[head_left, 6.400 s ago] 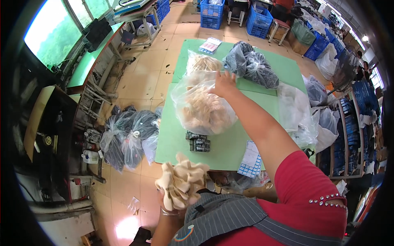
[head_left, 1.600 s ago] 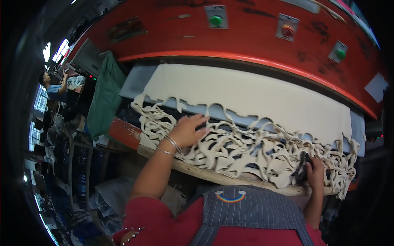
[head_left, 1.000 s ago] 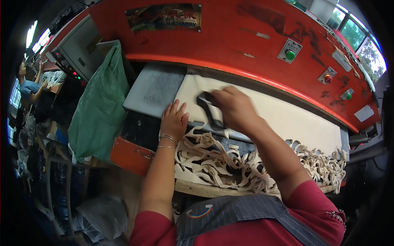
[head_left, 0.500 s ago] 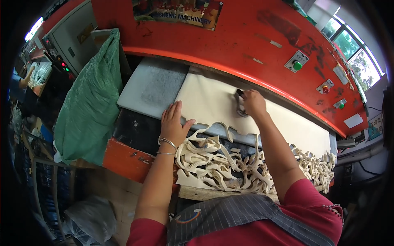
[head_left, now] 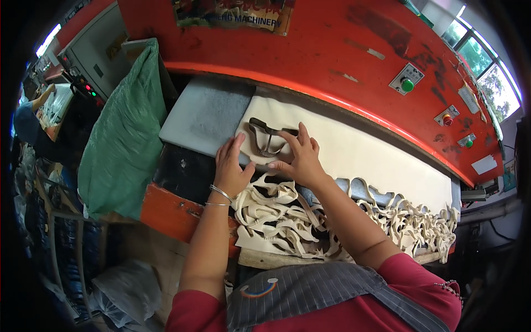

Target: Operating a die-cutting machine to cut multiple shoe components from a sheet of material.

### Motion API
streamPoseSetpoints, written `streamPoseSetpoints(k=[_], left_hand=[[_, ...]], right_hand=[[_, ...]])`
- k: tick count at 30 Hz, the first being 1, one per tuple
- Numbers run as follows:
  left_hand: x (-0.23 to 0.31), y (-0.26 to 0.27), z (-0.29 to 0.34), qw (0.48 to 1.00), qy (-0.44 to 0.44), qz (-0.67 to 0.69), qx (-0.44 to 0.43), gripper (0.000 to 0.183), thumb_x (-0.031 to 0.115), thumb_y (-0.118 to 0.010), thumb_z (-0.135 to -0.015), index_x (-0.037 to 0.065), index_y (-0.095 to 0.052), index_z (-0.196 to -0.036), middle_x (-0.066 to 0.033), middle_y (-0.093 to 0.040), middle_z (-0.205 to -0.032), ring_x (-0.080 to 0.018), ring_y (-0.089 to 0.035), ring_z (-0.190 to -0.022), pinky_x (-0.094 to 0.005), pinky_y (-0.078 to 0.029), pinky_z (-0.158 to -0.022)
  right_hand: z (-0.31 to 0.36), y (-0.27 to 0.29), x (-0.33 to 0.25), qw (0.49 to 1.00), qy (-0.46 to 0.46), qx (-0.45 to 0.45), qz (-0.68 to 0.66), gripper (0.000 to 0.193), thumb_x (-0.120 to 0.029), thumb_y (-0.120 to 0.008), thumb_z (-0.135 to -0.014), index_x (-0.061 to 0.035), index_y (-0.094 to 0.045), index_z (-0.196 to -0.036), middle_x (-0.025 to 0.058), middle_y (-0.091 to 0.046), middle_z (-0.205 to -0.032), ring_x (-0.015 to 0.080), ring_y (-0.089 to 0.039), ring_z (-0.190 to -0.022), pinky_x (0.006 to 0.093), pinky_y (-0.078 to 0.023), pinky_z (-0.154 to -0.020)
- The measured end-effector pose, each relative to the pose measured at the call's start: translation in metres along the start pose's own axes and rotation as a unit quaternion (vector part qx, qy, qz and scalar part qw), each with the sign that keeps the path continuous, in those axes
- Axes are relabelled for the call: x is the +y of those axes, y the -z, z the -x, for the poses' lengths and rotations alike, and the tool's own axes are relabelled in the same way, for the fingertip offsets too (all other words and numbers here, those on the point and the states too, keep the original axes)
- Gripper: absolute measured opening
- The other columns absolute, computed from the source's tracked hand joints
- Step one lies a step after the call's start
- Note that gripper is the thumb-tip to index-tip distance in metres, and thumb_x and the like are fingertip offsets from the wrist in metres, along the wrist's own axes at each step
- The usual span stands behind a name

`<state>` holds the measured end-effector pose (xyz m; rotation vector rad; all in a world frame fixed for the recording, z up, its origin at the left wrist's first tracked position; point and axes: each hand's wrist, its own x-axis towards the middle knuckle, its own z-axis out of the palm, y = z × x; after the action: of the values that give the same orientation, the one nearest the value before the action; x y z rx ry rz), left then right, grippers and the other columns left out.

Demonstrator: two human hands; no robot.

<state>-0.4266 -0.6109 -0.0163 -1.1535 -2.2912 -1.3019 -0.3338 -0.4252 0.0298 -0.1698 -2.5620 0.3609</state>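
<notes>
Right hand: its fingers are spreading apart, the index fingertip meeting the right end of the dark frame while the thumb is pointing left below it; how hard the fingertip is pressing, one cannot tell.
Left hand: its fingers are fanning out loosely, the index fingertip reaching the left edge of the sheet, the thumb pointing toward the right thumb.
Dark frame: it is lying near the left end of the cream sheet, thin struts spanning its curved outline, just beyond both hands.
Cream sheet: it is covering much of the grey board, whose left end is showing bare.
Cream offcuts: they are tangling in looped strips along the near side, some lying close under the right forearm.
Wooden rail: it is running below the offcuts, in front of the striped apron.
Red machine: it is stretching across the far side, carrying green and red buttons.
Green plastic sheet: it is hanging at the left.
</notes>
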Motion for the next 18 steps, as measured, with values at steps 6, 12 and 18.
streamPoseSetpoints(k=[6, 12, 18], left_hand=[[0.002, -0.001, -0.010, 0.999, 0.036, -0.033, -0.007, 0.055, 0.015, -0.059, -0.077, 0.009, -0.048, -0.131, -0.0191, -0.049, -0.131, -0.0331, -0.036, -0.130, -0.0453, -0.022, -0.110], [-0.004, 0.000, -0.011, 0.999, 0.034, -0.037, -0.006, 0.053, 0.009, -0.056, -0.076, 0.006, -0.050, -0.128, -0.0205, -0.046, -0.133, -0.0348, -0.037, -0.129, -0.0436, -0.024, -0.108], [0.002, 0.000, -0.014, 0.998, 0.049, -0.032, -0.022, 0.054, 0.009, -0.054, -0.076, 0.008, -0.050, -0.130, -0.0211, -0.046, -0.132, -0.0360, -0.038, -0.128, -0.0443, -0.024, -0.109]], right_hand=[[-0.002, -0.020, 0.001, 0.999, 0.013, -0.005, -0.042, 0.042, -0.039, -0.076, -0.068, -0.0168, -0.062, -0.102, 0.0286, -0.046, -0.127, 0.0400, -0.049, -0.114, 0.0470, -0.032, -0.100], [-0.002, -0.023, -0.003, 0.999, 0.007, 0.042, -0.017, 0.046, -0.041, -0.076, -0.067, -0.0168, -0.062, -0.103, 0.0241, -0.047, -0.127, 0.0368, -0.054, -0.103, 0.0433, -0.037, -0.095], [-0.001, -0.019, 0.002, 1.000, 0.017, 0.012, -0.010, 0.050, -0.045, -0.075, -0.069, -0.0178, -0.060, -0.108, 0.0241, -0.049, -0.123, 0.0372, -0.057, -0.093, 0.0432, -0.043, -0.087]])
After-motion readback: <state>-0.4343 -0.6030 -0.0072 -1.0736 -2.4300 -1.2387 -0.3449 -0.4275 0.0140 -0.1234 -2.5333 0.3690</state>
